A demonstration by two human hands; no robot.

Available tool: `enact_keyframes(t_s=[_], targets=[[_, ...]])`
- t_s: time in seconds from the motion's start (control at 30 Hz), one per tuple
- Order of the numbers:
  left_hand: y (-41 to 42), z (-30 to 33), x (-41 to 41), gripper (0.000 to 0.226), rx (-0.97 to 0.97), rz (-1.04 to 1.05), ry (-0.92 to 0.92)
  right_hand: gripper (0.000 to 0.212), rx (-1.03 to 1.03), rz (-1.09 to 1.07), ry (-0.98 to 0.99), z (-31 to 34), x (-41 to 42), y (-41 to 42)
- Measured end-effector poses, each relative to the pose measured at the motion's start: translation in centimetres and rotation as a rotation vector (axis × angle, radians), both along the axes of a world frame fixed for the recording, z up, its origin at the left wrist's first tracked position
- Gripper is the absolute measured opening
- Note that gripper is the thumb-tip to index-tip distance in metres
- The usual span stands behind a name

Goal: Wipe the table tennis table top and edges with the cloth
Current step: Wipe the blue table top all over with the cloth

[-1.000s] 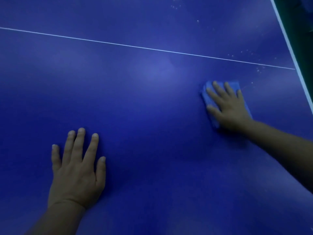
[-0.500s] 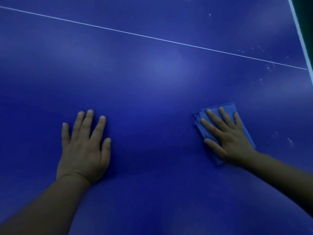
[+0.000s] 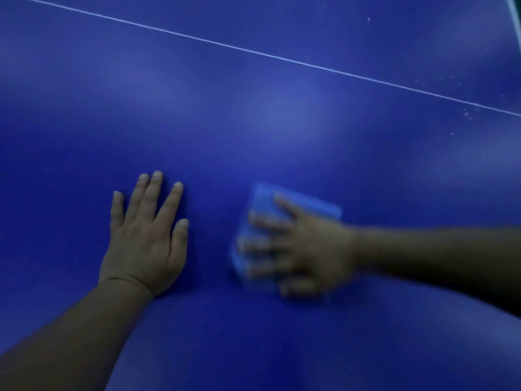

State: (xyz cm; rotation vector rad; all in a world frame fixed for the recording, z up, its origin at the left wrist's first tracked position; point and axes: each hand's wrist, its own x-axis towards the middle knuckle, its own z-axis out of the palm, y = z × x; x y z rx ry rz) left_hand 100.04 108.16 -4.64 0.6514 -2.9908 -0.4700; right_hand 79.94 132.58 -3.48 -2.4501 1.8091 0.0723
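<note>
The dark blue table tennis table top [image 3: 253, 114] fills the view. A folded light blue cloth [image 3: 260, 206] lies flat on it near the middle. My right hand [image 3: 304, 246] presses down on the cloth with fingers spread, blurred by motion, covering most of it. My left hand [image 3: 146, 235] rests flat on the bare table with fingers apart, a short way left of the cloth, holding nothing.
A thin white centre line [image 3: 282, 59] crosses the table diagonally from upper left to right. Small white specks [image 3: 466, 112] dot the surface near the line at the right. The table's white side edge [image 3: 514, 12] shows at the top right corner.
My right hand has slid the cloth leftward and toward me, from near the right edge to close beside my left hand. The left hand has stayed flat on the table.
</note>
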Motion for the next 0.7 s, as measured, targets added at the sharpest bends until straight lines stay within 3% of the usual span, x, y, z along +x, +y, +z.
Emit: enact_keyframes(t_s=[0.07, 0.2, 0.27, 0.37, 0.43, 0.47, 0.53, 0.63, 0.7], targets=[[0.0, 0.0, 0.0, 0.066, -0.008, -0.002, -0.012, 0.056, 0.04, 0.105, -0.039, 0.5, 1.4, 4.3], [0.0, 0.0, -0.1, 0.066, -0.024, -0.007, -0.021, 0.058, 0.098, -0.007, 0.022, 0.1, -6.2, 7.1], [-0.1, -0.1, -0.1, 0.066, -0.026, -0.009, -0.02, 0.066, 0.082, -0.395, 0.073, -0.3, -12.0, 6.1], [-0.1, -0.1, 0.0, 0.067, -0.033, -0.009, -0.021, 0.08, 0.008, -1.276, -0.006, 0.6, -18.9, 4.3], [-0.1, 0.0, 0.0, 0.067, -0.034, -0.012, -0.021, 0.069, -0.01, -1.551, -0.067, 0.9, -18.6, 3.3], [-0.1, 0.0, -0.1, 0.067, -0.033, -0.01, -0.021, 0.066, -0.014, -1.562, -0.064, 0.6, -17.0, 2.9], [-0.2, 0.0, -0.2, 0.067, -0.033, -0.007, -0.026, 0.067, -0.027, -1.362, -0.016, -0.1, -12.2, 3.0], [-0.3, 0.0, -0.2, 0.067, -0.031, 0.001, -0.032, 0.062, -0.024, -0.648, 0.004, 0.0, -3.2, 6.8], [-0.2, 0.0, -0.1, 0.067, -0.044, 0.003, -0.028, 0.057, 0.042, -0.251, -0.041, 0.7, -1.8, 10.4]])
